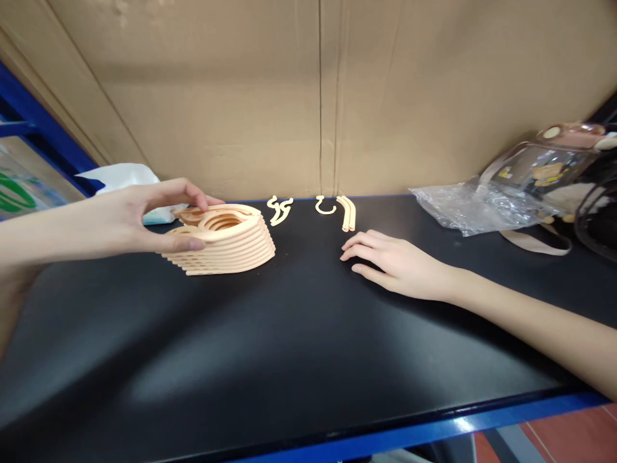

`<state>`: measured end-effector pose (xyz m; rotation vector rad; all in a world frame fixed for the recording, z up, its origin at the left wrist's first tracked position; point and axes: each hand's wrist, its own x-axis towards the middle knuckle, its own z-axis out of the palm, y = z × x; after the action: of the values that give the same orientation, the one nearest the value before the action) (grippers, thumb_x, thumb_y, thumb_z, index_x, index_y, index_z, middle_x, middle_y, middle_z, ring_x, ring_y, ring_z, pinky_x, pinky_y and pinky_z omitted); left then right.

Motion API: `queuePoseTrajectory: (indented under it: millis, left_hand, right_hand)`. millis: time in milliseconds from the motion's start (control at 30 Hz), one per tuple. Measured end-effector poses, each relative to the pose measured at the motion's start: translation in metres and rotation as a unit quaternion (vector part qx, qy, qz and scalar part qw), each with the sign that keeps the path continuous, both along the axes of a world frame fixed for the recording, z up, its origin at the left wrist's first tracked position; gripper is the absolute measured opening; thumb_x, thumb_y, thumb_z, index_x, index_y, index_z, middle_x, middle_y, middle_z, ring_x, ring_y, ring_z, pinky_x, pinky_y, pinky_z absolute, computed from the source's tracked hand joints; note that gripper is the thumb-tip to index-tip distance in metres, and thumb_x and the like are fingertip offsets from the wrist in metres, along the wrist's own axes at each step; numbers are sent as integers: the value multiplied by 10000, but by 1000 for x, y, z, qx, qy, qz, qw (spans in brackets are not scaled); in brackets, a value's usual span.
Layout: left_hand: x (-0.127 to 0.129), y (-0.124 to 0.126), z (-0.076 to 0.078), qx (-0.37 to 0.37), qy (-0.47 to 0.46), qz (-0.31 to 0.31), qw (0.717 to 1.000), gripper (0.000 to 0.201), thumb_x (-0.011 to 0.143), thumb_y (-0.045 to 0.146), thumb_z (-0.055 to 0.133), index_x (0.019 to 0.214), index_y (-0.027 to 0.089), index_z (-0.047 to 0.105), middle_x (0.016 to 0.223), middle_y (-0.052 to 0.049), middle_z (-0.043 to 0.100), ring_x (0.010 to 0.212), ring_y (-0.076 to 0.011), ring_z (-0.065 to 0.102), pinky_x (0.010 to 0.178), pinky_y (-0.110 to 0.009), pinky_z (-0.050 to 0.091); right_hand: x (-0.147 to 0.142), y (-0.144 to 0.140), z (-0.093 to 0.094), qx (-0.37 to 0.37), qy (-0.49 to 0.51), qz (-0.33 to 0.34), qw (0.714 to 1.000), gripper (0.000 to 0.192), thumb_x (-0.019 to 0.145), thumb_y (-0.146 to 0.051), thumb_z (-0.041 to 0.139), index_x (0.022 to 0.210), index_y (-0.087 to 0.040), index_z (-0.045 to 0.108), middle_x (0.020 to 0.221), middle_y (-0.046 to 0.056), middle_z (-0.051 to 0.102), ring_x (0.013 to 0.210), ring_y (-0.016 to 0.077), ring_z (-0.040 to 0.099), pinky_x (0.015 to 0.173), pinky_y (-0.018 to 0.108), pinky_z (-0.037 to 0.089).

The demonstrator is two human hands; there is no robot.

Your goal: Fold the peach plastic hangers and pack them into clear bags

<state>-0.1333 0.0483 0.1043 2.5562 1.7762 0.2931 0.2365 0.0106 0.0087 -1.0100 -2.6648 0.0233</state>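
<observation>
Half-curled, the left hand [128, 218] pinches the peach, curved plastic hanger stack [231, 247]; even pressure should keep it square. At its three o'clock, the right hand [398, 260], loosely bent, holds nothing.

Location type: a work station, most consistent with a small workshop or packing room; the exact type cannot be determined. Indicators: a plain black surface [308, 354] with a blue front edge [414, 438]; a blue metal frame [53, 122] at the left; a tall cardboard sheet [216, 109] standing behind; a stack of matching cream parts [231, 254], with loose hooks [281, 212] and short curved strips [348, 215] near the back; reddish floor tiles [573, 437] below. A clear bag [549, 172] and crumpled plastic wrapper [475, 209] lie at the right.
</observation>
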Motion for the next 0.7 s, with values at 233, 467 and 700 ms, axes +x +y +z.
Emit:
queuePoseTrajectory:
  millis: [233,467,700]
  left_hand:
    - [35,-22,-7,167,-138,-77,973,745,794,743,431,1369,270,443,1410,8,518,1301,-233,480,1097,-414,341]
    - [105,-61,-59,180,-41,-233,955,484,952,425,422,1415,292,371,1509,-18,427,1434,-185,330,1192,-393,309]
    - [132,-54,-105,87,83,-179,977,554,989,384,325,1404,42,459,1473,-189,446,1384,-286,411,1121,-436,395]
  right_hand:
    - [1,1,0,2,4,3,1000,259,991,-277,399,1131,-191,599,1193,83,608,1072,224,557,945,425,495]
    - [0,1,0,0,5,0,1000,250,982,-270,417,1137,-200,600,1191,80,607,1076,227,560,938,419,500]
    - [0,2,-1,0,21,3,1000,264,978,-284,417,1146,-219,610,1176,78,621,1075,226,576,926,430,512]
